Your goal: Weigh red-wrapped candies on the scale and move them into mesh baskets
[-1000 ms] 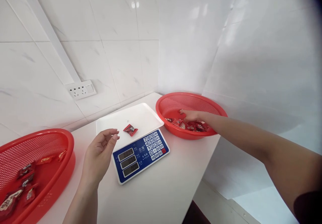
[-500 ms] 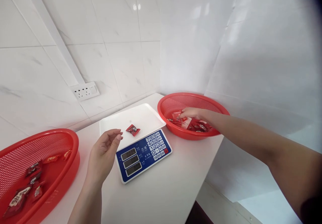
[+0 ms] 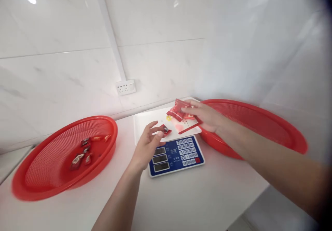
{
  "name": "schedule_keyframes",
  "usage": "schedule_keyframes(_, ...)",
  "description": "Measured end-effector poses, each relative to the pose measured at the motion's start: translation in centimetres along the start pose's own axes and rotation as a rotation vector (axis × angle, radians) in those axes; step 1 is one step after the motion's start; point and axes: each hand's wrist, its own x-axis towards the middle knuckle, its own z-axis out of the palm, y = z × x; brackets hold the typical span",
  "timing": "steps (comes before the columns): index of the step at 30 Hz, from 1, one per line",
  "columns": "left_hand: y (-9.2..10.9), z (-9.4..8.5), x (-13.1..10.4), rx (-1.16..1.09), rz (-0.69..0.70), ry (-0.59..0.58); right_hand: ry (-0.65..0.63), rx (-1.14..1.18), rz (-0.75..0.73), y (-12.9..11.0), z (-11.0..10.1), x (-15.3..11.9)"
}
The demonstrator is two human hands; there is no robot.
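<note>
Right hand [image 3: 204, 115]: fingers closing around red packets [image 3: 177, 110], over the pan of the scale [image 3: 174, 154]. Left hand [image 3: 146, 146]: curving half open at the scale's left, overlapping a small wrapped sweet [image 3: 167, 131] on the pan, contact unclear. Left basket [image 3: 44, 179], left of the scale: holding wrapped pieces [image 3: 80, 160]. Right basket [image 3: 269, 123]: standing right of the scale.

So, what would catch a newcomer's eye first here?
The left red basket and right red basket stand out first, at either side of the white table. Between them sits a scale with a blue panel; above its white tray, the right hand holds red packets, the left hand close by.
</note>
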Motion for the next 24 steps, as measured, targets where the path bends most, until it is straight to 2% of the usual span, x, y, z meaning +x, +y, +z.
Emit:
schedule_keyframes(2, -0.4, 0.0, 0.2, -0.109, -0.014, -0.012, -0.090, -0.022, -0.048, 1.8, 3.0, 0.1)
schedule_keyframes(4, -0.8, -0.4, 0.6, -0.162, 0.003, 0.017, -0.093, -0.074, -0.133, 3.5, 5.0, 0.7)
schedule_keyframes(8, -1.4, -1.8, 1.3, -0.125, 0.004, 0.198, 0.069, -0.016, -0.205, 5.8, 6.5, 2.7)
schedule_keyframes(11, -1.6, -2.4, 1.6, -0.016, 0.004, 0.300, 0.164, 0.052, -0.186, 6.4, 5.9, 4.0)
schedule_keyframes(15, -1.8, -2.9, 1.8, 0.080, 0.004, 0.336, 0.229, -0.006, -0.204, 6.9, 4.0, 4.9)
schedule_keyframes(19, -2.5, -3.7, 2.1, 0.239, 0.045, 0.407, 0.320, -0.178, -0.282, 7.3, 2.0, 5.7)
schedule_keyframes(24, -3.3, -4.9, 2.5, 0.671, 0.121, 0.458, 0.265, -0.591, -0.234, 7.0, 0.1, 5.6)
